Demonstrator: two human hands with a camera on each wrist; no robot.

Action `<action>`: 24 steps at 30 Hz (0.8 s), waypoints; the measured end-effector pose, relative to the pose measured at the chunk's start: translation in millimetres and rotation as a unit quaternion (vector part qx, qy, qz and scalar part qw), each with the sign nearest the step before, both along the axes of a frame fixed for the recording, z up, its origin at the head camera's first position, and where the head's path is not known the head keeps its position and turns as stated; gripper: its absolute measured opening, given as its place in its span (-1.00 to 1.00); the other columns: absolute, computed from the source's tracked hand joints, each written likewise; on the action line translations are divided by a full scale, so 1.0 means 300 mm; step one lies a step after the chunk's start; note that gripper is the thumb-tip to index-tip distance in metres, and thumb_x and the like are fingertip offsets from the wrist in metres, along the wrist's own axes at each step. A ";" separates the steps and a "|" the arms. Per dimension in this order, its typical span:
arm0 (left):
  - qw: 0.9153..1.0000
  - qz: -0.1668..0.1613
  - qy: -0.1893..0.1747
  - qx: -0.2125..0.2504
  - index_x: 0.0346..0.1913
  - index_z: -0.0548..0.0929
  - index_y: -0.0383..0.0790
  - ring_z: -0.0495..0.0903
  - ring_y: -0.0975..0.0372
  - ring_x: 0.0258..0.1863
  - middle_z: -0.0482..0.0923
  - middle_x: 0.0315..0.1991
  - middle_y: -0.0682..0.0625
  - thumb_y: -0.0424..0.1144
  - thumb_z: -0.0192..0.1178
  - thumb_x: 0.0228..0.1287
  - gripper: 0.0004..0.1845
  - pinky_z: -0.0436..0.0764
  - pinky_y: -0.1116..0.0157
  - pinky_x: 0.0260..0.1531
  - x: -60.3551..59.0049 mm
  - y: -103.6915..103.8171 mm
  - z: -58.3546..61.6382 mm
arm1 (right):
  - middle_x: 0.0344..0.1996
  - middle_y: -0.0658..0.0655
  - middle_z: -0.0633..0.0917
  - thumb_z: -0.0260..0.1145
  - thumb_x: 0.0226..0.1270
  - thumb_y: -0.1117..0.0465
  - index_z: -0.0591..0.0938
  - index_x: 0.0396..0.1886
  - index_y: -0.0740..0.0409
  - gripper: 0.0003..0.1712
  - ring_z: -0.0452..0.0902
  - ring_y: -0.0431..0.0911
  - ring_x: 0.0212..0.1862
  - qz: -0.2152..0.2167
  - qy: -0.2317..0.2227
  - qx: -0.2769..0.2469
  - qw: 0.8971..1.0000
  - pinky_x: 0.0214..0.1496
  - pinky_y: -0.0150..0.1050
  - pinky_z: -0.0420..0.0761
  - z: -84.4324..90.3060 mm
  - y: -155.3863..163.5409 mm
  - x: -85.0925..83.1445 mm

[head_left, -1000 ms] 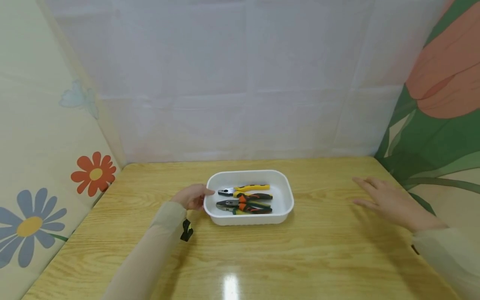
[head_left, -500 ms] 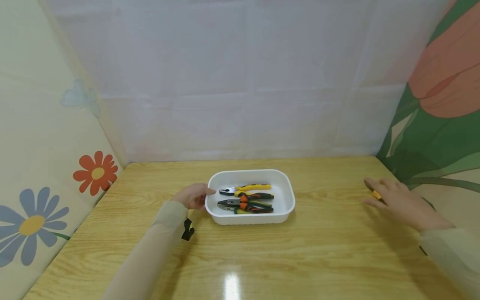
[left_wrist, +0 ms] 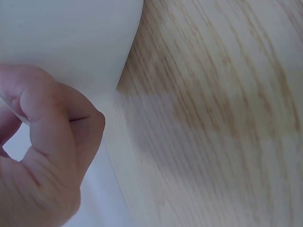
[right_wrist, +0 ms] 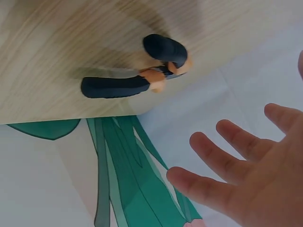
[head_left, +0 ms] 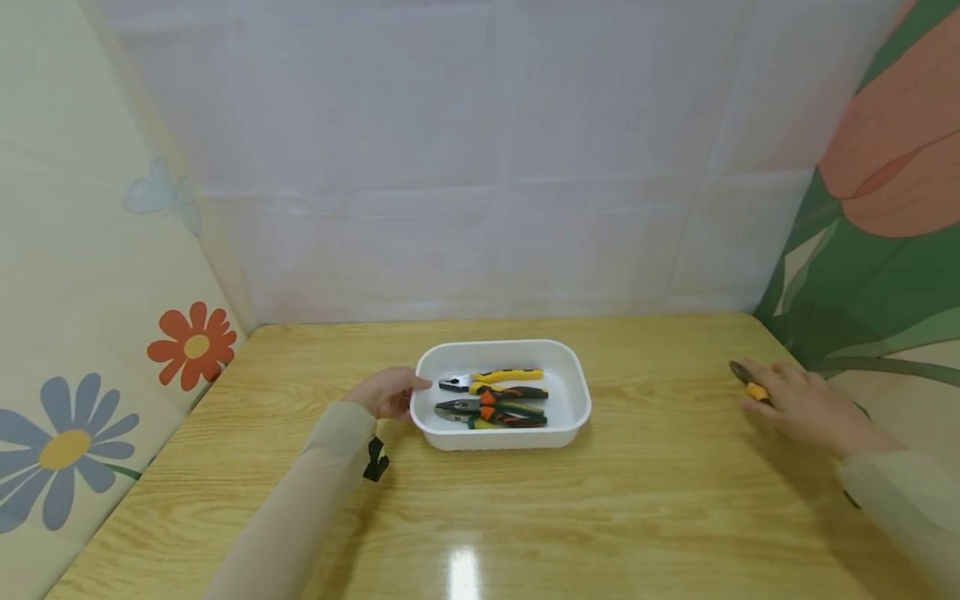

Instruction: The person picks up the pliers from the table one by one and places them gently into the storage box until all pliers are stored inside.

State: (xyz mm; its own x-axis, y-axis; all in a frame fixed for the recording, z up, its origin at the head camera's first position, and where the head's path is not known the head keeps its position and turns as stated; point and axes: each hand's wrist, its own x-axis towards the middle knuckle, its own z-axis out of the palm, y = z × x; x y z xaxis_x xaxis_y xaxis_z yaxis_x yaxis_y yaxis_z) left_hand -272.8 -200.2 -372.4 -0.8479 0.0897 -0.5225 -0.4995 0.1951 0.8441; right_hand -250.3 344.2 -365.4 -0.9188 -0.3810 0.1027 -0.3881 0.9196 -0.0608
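My left hand (head_left: 384,392) grips the left rim of a white plastic tray (head_left: 576,412), its thumb over the edge. In the left wrist view the curled fingers (left_wrist: 52,118) are at the tray's pale wall (left_wrist: 90,42). Several pliers lie in the tray, among them yellow-handled pliers (head_left: 510,376) and orange-and-black pliers (head_left: 517,399). At the far right, my right hand (head_left: 806,408) hovers over separate pliers (head_left: 757,392) with orange-and-black handles. In the right wrist view its fingers are straight and spread, apart from these pliers (right_wrist: 116,87).
A wood-grain table (head_left: 480,500) bears everything. A pale cloth (head_left: 480,167) hangs behind its far edge. Printed flower panels stand at the left (head_left: 90,250) and right (head_left: 892,283).
My right hand has shifted slightly right, and the pliers beneath it, hidden a second ago, show past its fingers. My left hand keeps its grip on the tray.
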 end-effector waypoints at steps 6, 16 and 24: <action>1.000 0.002 -0.007 -0.003 0.05 0.36 -0.49 0.46 0.25 -0.48 0.42 -0.33 -0.11 -0.39 0.02 0.42 -0.74 0.50 0.51 -0.52 0.004 0.000 0.001 | -0.09 0.51 0.44 0.12 0.48 -0.08 0.24 0.37 0.31 -0.30 0.44 0.46 -0.17 -0.010 -0.024 -0.011 1.000 -0.27 0.31 0.49 -0.015 0.025 -0.007; 0.999 -0.019 -0.033 -0.009 -0.05 0.40 -0.44 0.44 0.27 -0.47 0.39 -0.35 -0.08 -0.35 0.02 0.45 -0.82 0.52 0.52 -0.51 -0.001 -0.012 0.013 | -0.03 0.70 0.36 0.04 0.50 -0.16 0.24 0.33 0.45 -0.22 0.36 0.63 -0.16 -0.031 -0.078 -0.004 0.997 -0.33 0.39 0.49 -0.057 0.070 -0.036; 0.996 0.003 -0.076 0.047 -0.17 0.35 -0.31 0.44 0.25 -0.38 0.37 -0.31 -0.06 -0.38 -0.04 0.45 -0.95 0.61 0.48 -0.39 -0.021 -0.037 0.046 | -0.02 0.79 0.30 0.06 0.50 -0.14 0.24 0.27 0.54 -0.21 0.27 0.71 -0.09 -0.030 -0.102 -0.012 0.994 -0.20 0.46 0.42 -0.090 0.105 -0.072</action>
State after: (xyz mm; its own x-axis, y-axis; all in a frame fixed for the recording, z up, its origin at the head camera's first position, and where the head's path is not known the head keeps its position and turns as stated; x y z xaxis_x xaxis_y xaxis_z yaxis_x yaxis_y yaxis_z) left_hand -279.2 -211.2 -358.6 -0.7598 0.1399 -0.6349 -0.6241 0.1164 0.7726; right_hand -271.8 375.6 -392.5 -0.9422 -0.3252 -0.0802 -0.3105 0.9378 -0.1551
